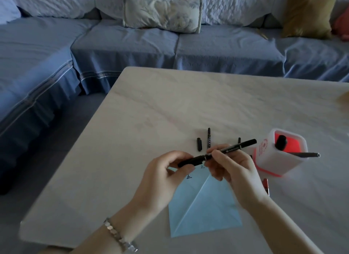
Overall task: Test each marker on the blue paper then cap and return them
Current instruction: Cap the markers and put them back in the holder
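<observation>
Black marker (238, 146) is held above the table (151, 112), slanting up to the right, between both hands. At its left end the left hand (166, 174), with a bracelet (117, 234) on the wrist, pinches the cap section between thumb and curled fingers. A seam shows where cap meets barrel, and I cannot tell whether the cap is fully seated or slightly parted. Below the hands the blue paper (204, 206) lies flat on the table with a diagonal crease. It carries 2 small dark marks near its far corner, so at least 2 tests look done. Just beyond the paper a loose cap (199, 144) lies on the table, and beside it a second marker (209, 138) points away; whether that one is capped is too small to tell. The right hand (234, 170) pinches the barrel in a writing grip, fingers curled round it. A short black piece (239, 139) shows behind the barrel, and I cannot tell what it is. At the right stands the white and red holder (273, 165), with 1 dark marker top (281, 142) inside it and a thin dark stick (306, 155) leaning out. Judged from this, the task is about midway: this marker is at its capping or uncapping step, the pieces on the table need capping, and all need returning to the holder
</observation>
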